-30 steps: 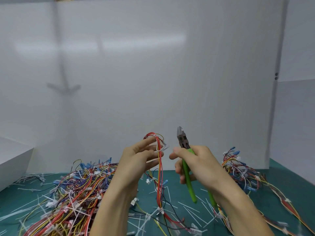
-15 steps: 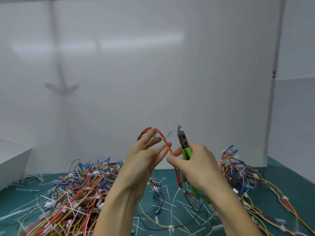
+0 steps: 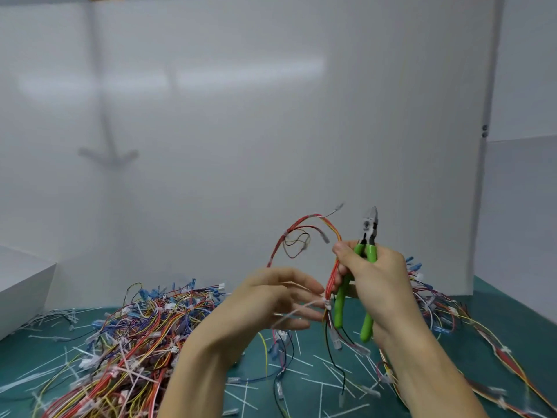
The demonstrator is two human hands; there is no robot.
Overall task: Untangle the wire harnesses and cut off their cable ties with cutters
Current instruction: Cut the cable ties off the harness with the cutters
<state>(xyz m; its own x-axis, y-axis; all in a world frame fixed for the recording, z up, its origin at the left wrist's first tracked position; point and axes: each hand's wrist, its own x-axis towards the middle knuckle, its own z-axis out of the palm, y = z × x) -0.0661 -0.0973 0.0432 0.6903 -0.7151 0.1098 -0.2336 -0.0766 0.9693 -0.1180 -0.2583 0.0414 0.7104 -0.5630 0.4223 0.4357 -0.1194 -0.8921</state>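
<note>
Gripping green cutters (image 3: 366, 248) and pinching the red harness (image 3: 301, 224) with our right hand (image 3: 379, 285), we spread our left hand (image 3: 265, 309) against its cable tie (image 3: 304, 306).

Bright even light, glare on the white panel (image 3: 241, 73), left hand (image 3: 271, 300) motion-blurred.

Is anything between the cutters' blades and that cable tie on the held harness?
No separate object, but the right hand holds cutters and harness together; the blades point up, the cable tie sits lower beside the green handles, by the left hand.
</note>
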